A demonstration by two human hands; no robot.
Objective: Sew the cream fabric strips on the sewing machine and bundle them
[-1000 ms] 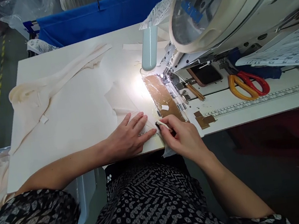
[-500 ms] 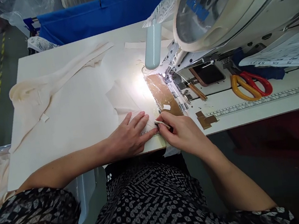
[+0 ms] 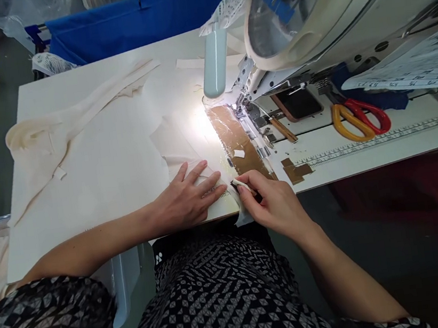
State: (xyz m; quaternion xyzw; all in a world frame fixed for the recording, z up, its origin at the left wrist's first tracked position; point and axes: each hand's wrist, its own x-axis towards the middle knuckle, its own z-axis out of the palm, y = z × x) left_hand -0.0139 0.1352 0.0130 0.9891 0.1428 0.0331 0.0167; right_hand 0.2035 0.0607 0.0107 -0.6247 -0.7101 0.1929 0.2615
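Observation:
My left hand (image 3: 189,196) lies flat with its fingers spread, pressing a thin cream fabric piece (image 3: 176,143) to the white table near its front edge. A printed ruler strip shows beside the fingers. Just right of it, my right hand (image 3: 274,199) is closed in a pinch on a small off-white stick-like piece (image 3: 241,184) with a dark tip; its exact kind is unclear. That tip points toward the left fingertips and sits apart from them. Behind the hands, the sewing machine's needle area (image 3: 241,108) is lit by its lamp.
The sewing machine (image 3: 346,23) fills the upper right. Red-and-yellow scissors (image 3: 362,121), a phone (image 3: 298,104) and a wooden-handled tool (image 3: 283,130) lie beneath it. A longer cream garment piece (image 3: 65,130) rests at left. A small white label (image 3: 238,153) lies on brown tape (image 3: 230,125).
My right hand has drawn slightly away from my left, toward the table's front edge, with the off-white piece still pinched. My left hand stays on the fabric. The whole view has shifted slightly.

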